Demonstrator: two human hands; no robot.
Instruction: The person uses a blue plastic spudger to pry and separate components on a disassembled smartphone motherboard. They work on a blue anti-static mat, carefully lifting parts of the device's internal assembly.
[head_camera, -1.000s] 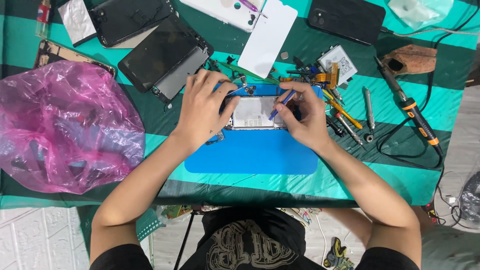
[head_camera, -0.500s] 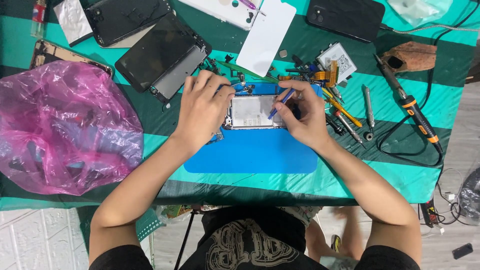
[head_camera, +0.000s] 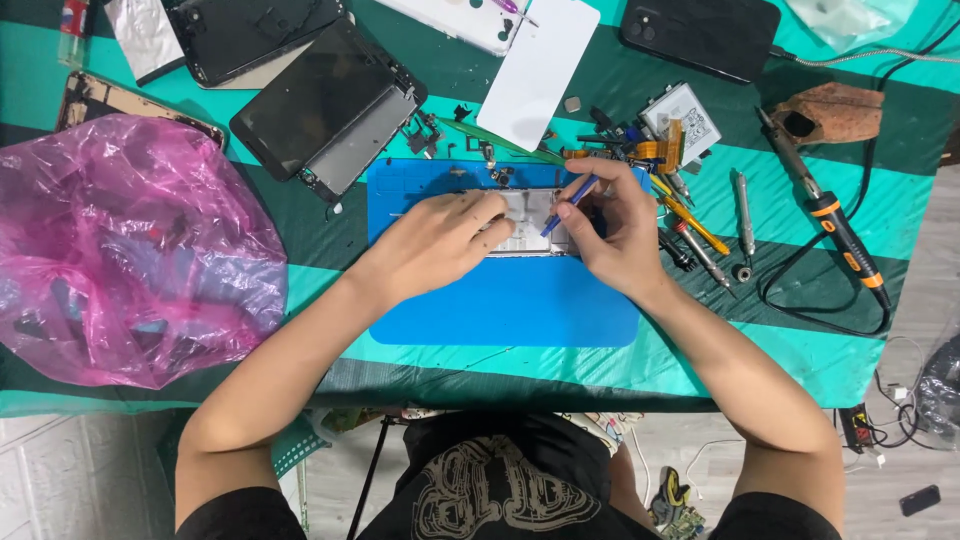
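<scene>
An opened phone body (head_camera: 528, 222) lies on a blue work mat (head_camera: 500, 300) in the middle of the table. My left hand (head_camera: 440, 245) rests on the phone's left end and holds it down. My right hand (head_camera: 620, 225) is at the phone's right end and pinches a thin blue-handled tool (head_camera: 568, 205), whose tip points down into the phone's inside. Small loose parts (head_camera: 490, 172) lie on the mat just beyond the phone.
A crumpled pink plastic bag (head_camera: 120, 250) fills the left. A dark screen assembly (head_camera: 325, 105) and a white card (head_camera: 540, 70) lie behind the mat. Screwdrivers and tweezers (head_camera: 700, 230), a soldering iron (head_camera: 830, 215), a battery (head_camera: 685, 115) and a black phone (head_camera: 700, 35) sit right.
My left hand has slid lower on the phone's left end. The right hand still holds the blue tool over the phone; the view shifted slightly.
</scene>
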